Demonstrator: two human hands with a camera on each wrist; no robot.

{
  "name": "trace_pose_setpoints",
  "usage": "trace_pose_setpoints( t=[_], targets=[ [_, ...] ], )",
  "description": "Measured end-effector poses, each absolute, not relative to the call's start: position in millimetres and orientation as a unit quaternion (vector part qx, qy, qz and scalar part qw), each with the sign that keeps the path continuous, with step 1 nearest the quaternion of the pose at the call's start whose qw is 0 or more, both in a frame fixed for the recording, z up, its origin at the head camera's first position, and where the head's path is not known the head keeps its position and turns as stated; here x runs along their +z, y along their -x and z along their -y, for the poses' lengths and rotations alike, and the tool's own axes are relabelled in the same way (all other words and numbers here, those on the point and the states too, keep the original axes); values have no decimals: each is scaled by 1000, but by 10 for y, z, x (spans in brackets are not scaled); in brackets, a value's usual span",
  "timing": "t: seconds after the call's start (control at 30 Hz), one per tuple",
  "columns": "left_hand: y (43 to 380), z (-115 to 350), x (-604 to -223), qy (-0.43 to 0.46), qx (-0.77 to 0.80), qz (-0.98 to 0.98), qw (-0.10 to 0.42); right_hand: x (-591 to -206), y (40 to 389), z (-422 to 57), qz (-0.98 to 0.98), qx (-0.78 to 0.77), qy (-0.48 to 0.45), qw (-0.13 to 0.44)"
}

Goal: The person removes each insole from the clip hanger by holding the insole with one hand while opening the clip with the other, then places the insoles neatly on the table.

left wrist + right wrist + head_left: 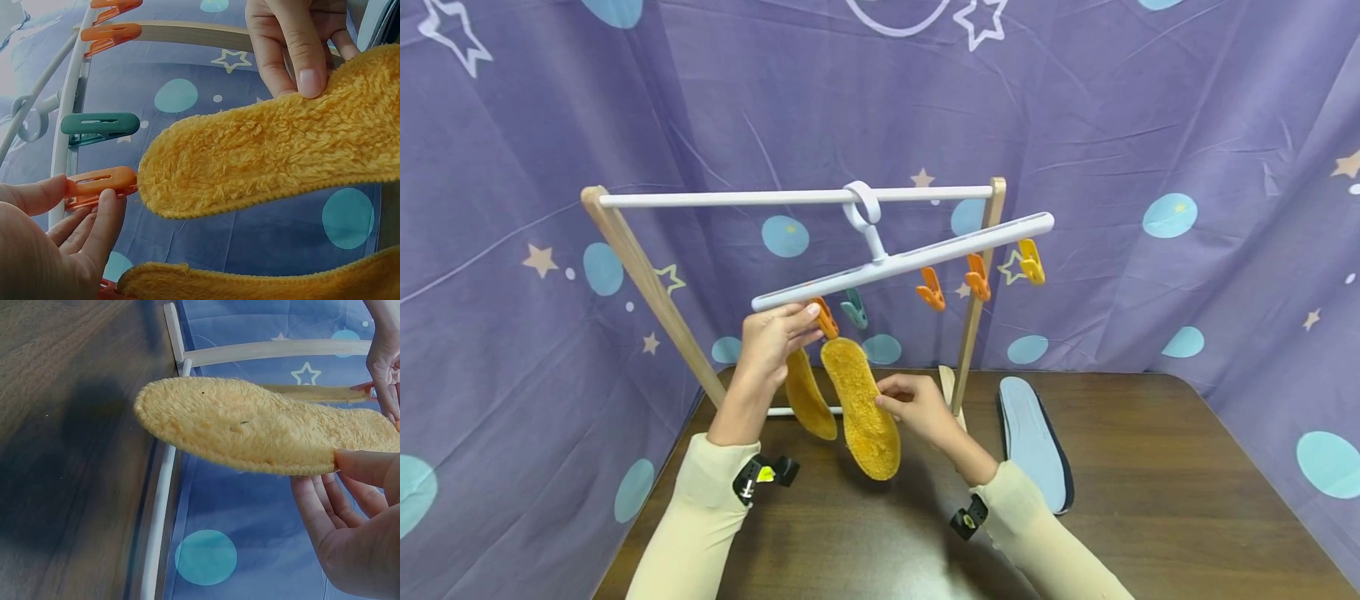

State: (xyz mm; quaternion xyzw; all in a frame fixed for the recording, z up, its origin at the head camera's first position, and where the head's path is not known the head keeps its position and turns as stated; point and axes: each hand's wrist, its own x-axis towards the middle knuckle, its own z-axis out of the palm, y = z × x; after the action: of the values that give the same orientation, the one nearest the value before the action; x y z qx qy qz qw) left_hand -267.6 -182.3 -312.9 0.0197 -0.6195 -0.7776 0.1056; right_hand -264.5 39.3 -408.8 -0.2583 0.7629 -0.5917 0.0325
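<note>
A fuzzy yellow insole (863,408) hangs lengthwise below a white clip hanger (940,254). With my right hand (921,410) I pinch its side edge, thumb on the fleecy face in the right wrist view. My left hand (769,343) pinches the orange clip (103,181) near the hanger's lower left end. The insole's narrow end sits right at this clip's tip. Behind, partly hidden by the first, a second yellow insole (808,398) hangs from the hanger's left end; a red clip shows at its top in the left wrist view.
The hanger tilts down to the left, hooked on the white bar (722,199) of a wooden-legged rack (655,292). Along it hang a teal clip (854,309), two more orange clips (931,290) and a yellow clip (1032,262). Light blue insoles (1033,442) with dark edges lie on the table (1172,483) at right.
</note>
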Motion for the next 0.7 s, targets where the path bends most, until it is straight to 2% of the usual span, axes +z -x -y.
trace_pose_setpoints(
  t=[0.23, 0.7],
  targets=[
    [2680, 1827, -3143, -12, -780, 617, 101, -4351, 2799, -443, -763, -592, 261, 13],
    [2681, 1807, -3147, -8, -785, 611, 102, -4363, 2772, -586, -763, -593, 258, 16]
  ],
)
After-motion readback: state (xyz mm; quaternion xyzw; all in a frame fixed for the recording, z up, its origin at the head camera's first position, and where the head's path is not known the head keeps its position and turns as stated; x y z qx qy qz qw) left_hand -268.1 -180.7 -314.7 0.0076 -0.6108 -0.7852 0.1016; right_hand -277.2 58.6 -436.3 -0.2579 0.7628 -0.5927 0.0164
